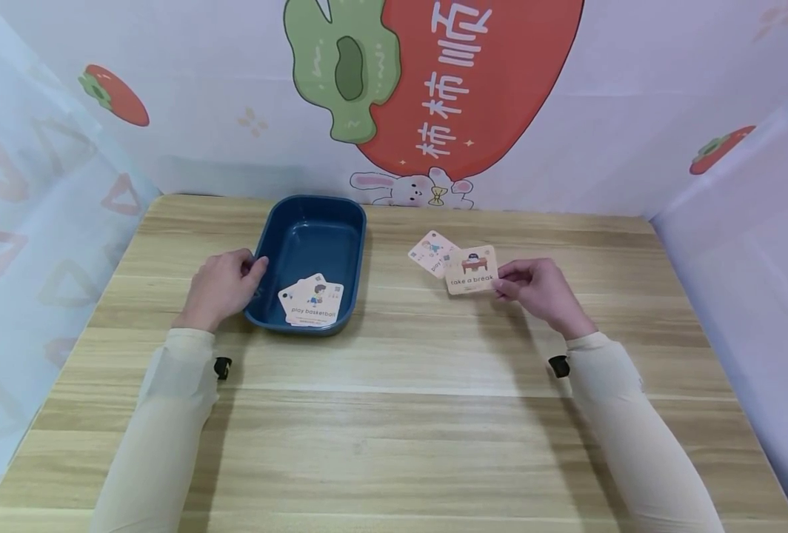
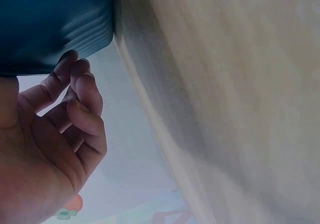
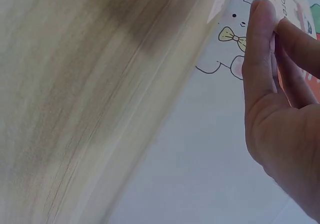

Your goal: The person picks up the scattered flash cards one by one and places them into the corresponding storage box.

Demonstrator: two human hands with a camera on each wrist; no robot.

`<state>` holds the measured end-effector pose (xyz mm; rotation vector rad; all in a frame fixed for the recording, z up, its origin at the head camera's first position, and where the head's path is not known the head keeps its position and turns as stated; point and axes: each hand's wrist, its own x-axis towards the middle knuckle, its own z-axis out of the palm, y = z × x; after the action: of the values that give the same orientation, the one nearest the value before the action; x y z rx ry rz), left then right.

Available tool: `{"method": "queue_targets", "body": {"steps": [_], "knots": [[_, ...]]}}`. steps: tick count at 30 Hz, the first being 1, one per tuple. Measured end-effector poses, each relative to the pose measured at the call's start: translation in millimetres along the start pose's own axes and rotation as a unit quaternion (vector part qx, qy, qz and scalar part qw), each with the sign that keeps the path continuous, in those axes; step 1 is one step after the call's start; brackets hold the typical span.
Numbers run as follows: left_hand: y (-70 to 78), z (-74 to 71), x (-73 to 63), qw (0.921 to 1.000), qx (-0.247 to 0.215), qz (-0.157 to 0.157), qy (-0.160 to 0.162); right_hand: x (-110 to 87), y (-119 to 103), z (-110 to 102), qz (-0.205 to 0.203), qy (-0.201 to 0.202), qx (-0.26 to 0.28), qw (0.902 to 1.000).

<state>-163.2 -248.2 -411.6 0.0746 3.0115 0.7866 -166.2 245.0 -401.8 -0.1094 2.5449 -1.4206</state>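
My left hand [image 1: 219, 289] grips the left rim of a blue plastic tray [image 1: 317, 255], thumb over the inside edge. In the left wrist view its fingers [image 2: 90, 93] are curled against the tray's outer wall [image 2: 60, 23]. Inside the tray's near end lie overlapping picture cards, the top one a "play basketball" card [image 1: 315, 305]. Between thumb and fingers my right hand [image 1: 541, 292] pinches the right edge of a "take a break" card [image 1: 471, 271], held face up. That card partly covers a "play" card [image 1: 430, 252] on the table, whose remaining words are hidden.
The tray stands on a wood-grain table [image 1: 367, 437], left of the middle and near the back edge. Behind the table hangs a white backdrop [image 1: 201, 104] with persimmon and rabbit drawings. Another patterned sheet [image 1: 21, 296] closes off the left side.
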Motion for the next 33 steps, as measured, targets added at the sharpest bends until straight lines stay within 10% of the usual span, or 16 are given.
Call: {"method": "queue_targets", "body": {"steps": [13, 33], "knots": [[-0.5, 0.1, -0.1, 1.0, 0.002, 0.002, 0.003, 0.6, 3.4, 4.1, -0.006, 0.017, -0.102, 0.9946], [-1.0, 0.3, 0.3, 1.0, 0.004, 0.0, 0.007, -1.0, 6.3, 7.2, -0.027, 0.011, -0.065, 0.9974]]}}
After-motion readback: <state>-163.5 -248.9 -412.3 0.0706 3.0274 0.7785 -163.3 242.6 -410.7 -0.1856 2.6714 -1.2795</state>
